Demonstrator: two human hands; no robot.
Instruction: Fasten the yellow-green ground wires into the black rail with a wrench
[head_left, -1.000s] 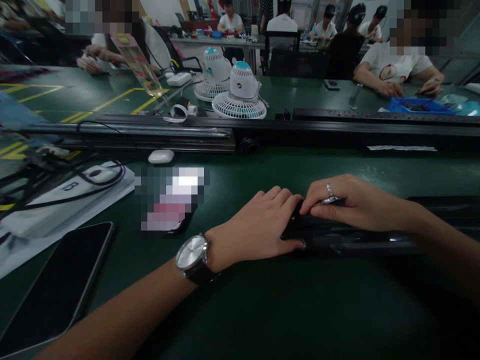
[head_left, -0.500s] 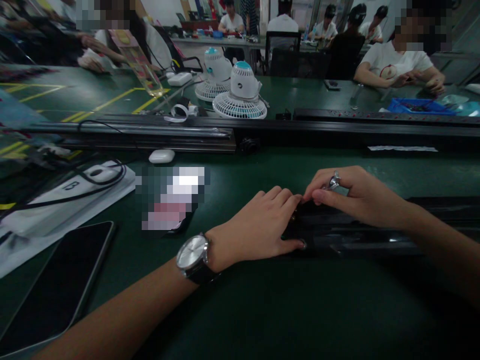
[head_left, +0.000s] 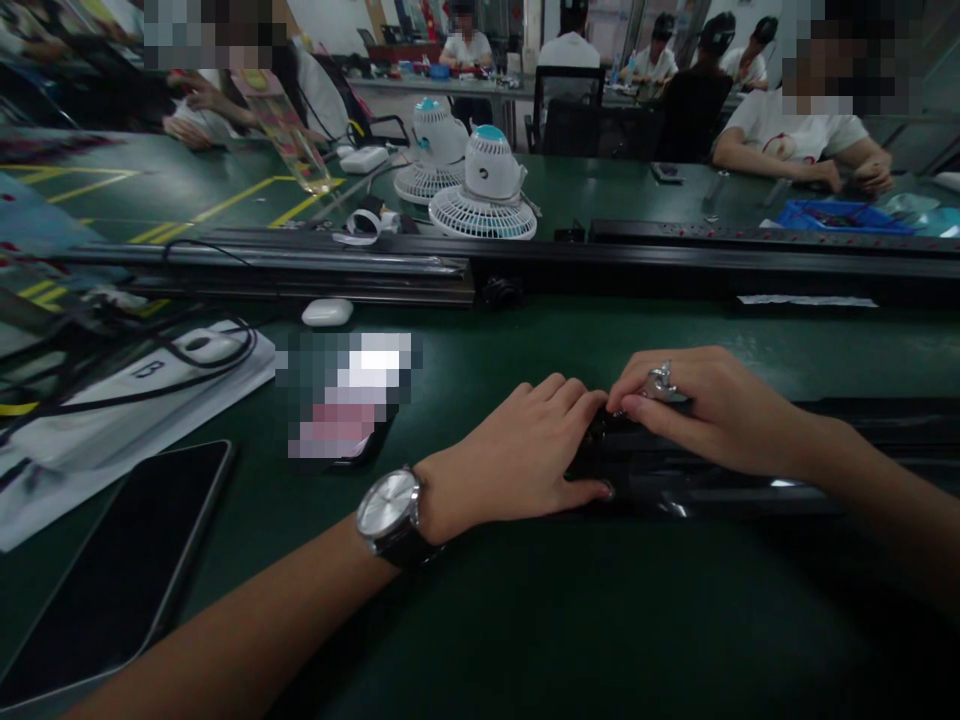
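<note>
My left hand [head_left: 502, 450] has its fingers clamped across the left end of the black bar [head_left: 712, 490], at 4 o'clock. My right hand [head_left: 712, 410] has finger and thumb together there; I cannot tell on what. Advised: firm left hold, light right fingertips. Count: one bar, one watch [head_left: 388, 503], one dark phone [head_left: 120, 570] at 8 o'clock, one lit phone [head_left: 360, 405] at 9, two fans [head_left: 491, 170] at 12.

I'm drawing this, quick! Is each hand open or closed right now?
Left hand: curled around the end of the black bar, gripping it.
Right hand: finger and thumb pinched closed there; can't tell if they hold something small.
</note>
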